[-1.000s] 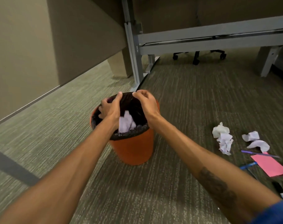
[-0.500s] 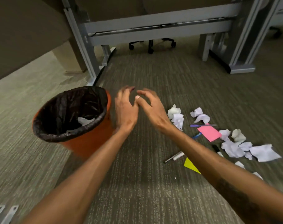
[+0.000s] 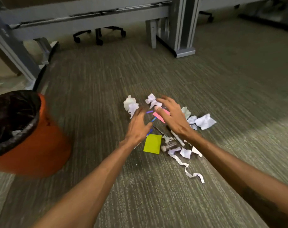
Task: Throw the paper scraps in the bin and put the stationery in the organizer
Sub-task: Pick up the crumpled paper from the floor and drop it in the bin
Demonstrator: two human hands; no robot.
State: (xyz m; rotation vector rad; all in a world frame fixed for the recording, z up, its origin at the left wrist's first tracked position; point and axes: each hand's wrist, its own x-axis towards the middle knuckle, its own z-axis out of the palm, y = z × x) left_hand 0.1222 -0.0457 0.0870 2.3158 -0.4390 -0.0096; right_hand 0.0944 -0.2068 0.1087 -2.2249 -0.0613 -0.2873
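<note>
bin [image 3: 41, 142]: orange with a black liner, on the carpet [image 3: 156, 71] at the left, well apart from the pile; a bit of white paper shows inside it
scraps [image 3: 205, 120]: crumpled white balls lie at the far and right sides of the pile; small bits and a long strip [image 3: 186, 168] lie nearer the person
stationery: a pink note [image 3: 159, 117], a yellow note [image 3: 152, 143], a blue pen [image 3: 154, 119] and a marker [image 3: 177, 138] lie on the carpet, mixed in among the scraps
organizer: not in view
left hand [image 3: 137, 127]: fingers spread, holding nothing, low over the left side of the pile, fingertips near a far ball
right hand [image 3: 172, 119]: fingers spread and slightly bent, holding nothing, above the pink note, fingertips by another far ball
step, as judged: a two-handed reach to gather scraps; with paper in the bin and more on the floor, the clearing looks part way through
doing it well: close each hand on the balls alone, coming down from above so that the fingers cage the paper; keep the pen and notes out of the grasp, since they lie just beside the balls; squeeze lightly, as crumpled paper springs open
watch for: the pink note sliding up with a ball, and the strip trailing loose on the way to the bin
</note>
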